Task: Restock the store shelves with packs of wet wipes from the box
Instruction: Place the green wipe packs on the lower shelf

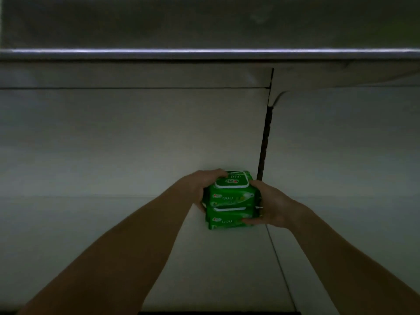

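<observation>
Two green packs of wet wipes (230,200) with white-rimmed lids are stacked one on the other, deep on the pale shelf board (113,235) near the back wall. My left hand (200,189) grips the stack's left side, fingers curled over the top pack. My right hand (270,204) grips the right side, its thumb under the lower pack's front edge. Both arms reach far into the dim shelf bay. The box is out of view.
The shelf above (204,53) overhangs with a bright metal front edge. A slotted dark upright (264,144) splits the back wall just right of the stack. A seam (281,269) in the shelf board runs forward from it.
</observation>
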Demonstrator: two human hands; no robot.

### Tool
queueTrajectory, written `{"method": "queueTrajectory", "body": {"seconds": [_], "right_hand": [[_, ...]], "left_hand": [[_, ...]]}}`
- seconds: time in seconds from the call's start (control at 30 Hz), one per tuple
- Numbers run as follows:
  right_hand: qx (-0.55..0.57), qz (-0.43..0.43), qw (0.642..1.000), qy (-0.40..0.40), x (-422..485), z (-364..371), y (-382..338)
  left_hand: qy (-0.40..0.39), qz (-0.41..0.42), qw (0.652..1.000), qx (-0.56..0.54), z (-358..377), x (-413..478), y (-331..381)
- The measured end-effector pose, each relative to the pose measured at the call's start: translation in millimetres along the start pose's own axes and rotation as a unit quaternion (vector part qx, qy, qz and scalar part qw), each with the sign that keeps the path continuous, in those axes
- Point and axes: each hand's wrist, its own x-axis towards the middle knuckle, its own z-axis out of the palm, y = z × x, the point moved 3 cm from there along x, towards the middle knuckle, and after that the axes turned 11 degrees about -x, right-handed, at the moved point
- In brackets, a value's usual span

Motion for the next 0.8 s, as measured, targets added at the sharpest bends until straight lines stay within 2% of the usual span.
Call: {"method": "queueTrajectory", "body": {"seconds": [0.1, 0.3, 0.47, 0.7, 0.8], "right_hand": [[-0.088, 0.004, 0.996, -0.003, 6, -9, -8], [-0.261, -0.067, 0.960, 0.081, 14, -16, -29], [-0.277, -0.099, 0.955, 0.045, 14, -16, -34], [-0.295, -0.079, 0.951, 0.050, 13, -20, -25], [-0.279, -0.061, 0.958, 0.024, 12, -20, -22]], "left_hand": [[0.021, 0.002, 1.000, 0.006, -2, 1, 2], [0.058, 0.011, 0.995, 0.086, -6, -2, 8], [0.072, 0.030, 0.995, 0.068, -12, -7, 11], [0.078, 0.026, 0.996, 0.033, -16, -7, -1], [0.057, 0.006, 0.998, 0.021, -17, -11, -5]]}}
